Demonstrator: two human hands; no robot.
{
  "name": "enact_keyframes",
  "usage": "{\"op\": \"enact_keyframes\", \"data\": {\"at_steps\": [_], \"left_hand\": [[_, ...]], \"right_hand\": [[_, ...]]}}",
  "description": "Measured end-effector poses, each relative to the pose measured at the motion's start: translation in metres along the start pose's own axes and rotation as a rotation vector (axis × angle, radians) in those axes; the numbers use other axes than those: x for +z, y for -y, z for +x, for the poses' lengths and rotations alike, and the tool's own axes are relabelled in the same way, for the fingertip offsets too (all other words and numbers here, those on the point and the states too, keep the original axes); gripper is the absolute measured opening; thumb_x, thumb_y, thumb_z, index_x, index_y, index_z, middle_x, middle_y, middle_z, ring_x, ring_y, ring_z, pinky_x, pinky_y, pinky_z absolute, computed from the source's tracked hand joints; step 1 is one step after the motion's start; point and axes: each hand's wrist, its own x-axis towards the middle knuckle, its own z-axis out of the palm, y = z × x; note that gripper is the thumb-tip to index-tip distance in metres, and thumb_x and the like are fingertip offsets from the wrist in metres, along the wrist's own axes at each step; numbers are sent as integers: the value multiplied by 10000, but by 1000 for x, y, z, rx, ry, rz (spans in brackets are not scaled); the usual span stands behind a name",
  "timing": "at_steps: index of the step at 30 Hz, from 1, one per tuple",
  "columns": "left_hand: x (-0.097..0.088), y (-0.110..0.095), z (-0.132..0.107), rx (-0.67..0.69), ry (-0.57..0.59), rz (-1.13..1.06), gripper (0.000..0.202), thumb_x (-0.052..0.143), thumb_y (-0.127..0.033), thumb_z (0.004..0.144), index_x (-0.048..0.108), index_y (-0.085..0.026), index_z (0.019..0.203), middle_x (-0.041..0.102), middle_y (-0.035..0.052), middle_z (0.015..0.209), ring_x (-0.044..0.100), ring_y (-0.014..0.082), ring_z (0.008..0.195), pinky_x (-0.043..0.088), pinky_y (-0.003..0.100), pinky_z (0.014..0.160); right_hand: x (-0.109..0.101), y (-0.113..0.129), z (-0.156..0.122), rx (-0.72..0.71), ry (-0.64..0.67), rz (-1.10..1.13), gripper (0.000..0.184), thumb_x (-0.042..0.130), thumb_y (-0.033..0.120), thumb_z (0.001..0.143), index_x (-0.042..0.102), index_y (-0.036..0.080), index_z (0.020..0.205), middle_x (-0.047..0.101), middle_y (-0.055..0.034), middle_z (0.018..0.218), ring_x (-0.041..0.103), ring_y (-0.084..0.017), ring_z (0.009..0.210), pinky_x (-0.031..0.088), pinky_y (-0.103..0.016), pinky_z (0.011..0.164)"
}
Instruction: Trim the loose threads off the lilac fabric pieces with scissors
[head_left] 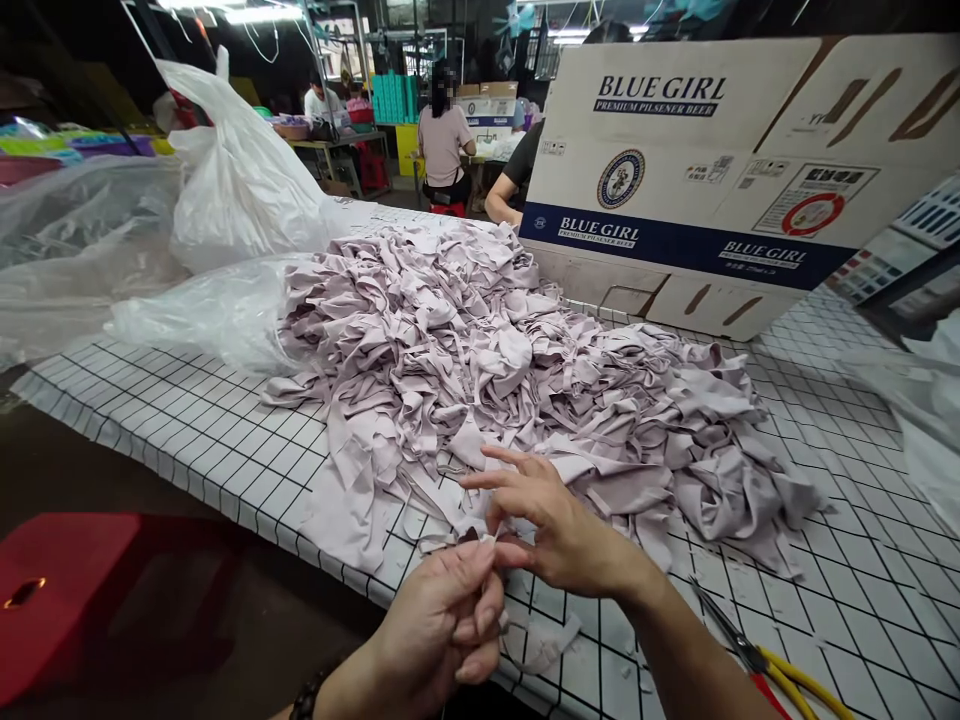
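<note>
My left hand (pixel 450 620) is closed in a pinch on a thin, pale piece of fabric at the table's near edge; most of that piece is hidden by the fingers. My right hand (pixel 547 520) meets it fingertip to fingertip, thumb and forefinger pinched at the same spot and the other fingers raised. Just beyond both hands spreads a large heap of pale mauve fabric pieces (pixel 450 340). Below the right hand lies a loose fabric strip (pixel 551 645). Scissors (pixel 750 655) with yellow and red handles lie beside my right forearm.
A large printed beer carton (pixel 675 170) stands behind the heap on the right. Plastic bags (pixel 240 170) sit at the left. The checked tablecloth (pixel 225 470) carries small scraps. A red stool (pixel 67 600) is at lower left. Other people sit farther back, one behind the carton.
</note>
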Motion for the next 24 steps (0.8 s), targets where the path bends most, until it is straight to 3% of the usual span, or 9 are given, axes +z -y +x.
{"op": "enact_keyframes", "data": {"at_steps": [4,6,9,11,13,16,18,21,24], "left_hand": [[1,0,-6,-49,25,-54,342,813,-382,726,715,-103,897,429,-89,471,178,5,336,255,121,304],[1,1,-6,-32,40,-60,318,806,-385,737,728,-112,881,436,-83,475,205,5,333,278,123,315],[-2,2,-3,67,90,-9,309,756,-450,774,736,-146,828,454,-66,484,263,16,325,293,137,321],[-5,2,1,180,119,104,335,691,-504,815,739,-173,814,478,-49,507,307,26,328,293,148,329],[-9,-2,5,352,79,317,353,636,-510,856,747,-181,792,533,-8,619,430,52,423,377,165,409],[-11,-10,8,670,-99,721,357,615,-450,890,753,-171,716,559,73,953,561,142,794,494,252,739],[-10,-15,9,808,-184,896,380,602,-417,903,733,-162,654,522,102,1183,533,158,863,459,299,860],[-7,-21,13,768,-92,917,395,586,-419,910,733,-154,657,541,124,1298,497,114,693,467,300,766],[-6,-20,21,587,114,710,389,586,-456,903,758,-153,731,670,111,960,446,67,507,412,233,516]], "right_hand": [[-14,-3,11,-25,18,90,248,736,55,665,535,201,659,728,1,1013,473,-258,1291,342,-422,1051],[-14,-1,13,-33,-62,117,239,689,18,655,534,201,649,702,7,828,617,-204,1040,440,-327,909],[-8,4,11,-14,-205,128,155,607,39,736,600,191,763,644,10,723,598,-130,693,452,-241,657],[0,7,7,-112,-344,80,123,579,83,822,637,182,866,634,18,678,562,-113,608,428,-246,632],[9,8,2,-243,-526,-51,123,558,131,893,653,170,960,604,32,604,524,-105,539,402,-268,635],[21,8,-6,-297,-696,-307,187,537,195,947,633,119,1088,601,15,582,532,-117,527,376,-306,654],[28,7,-10,-277,-717,-398,228,510,229,971,624,100,1122,657,-20,637,593,-138,588,379,-330,697],[36,8,-11,-226,-724,-391,237,461,229,995,638,111,1098,711,-44,721,632,-147,647,378,-343,734],[39,8,-16,-145,-673,-280,241,437,227,999,671,179,967,716,-24,756,634,-142,680,398,-348,768]]}}
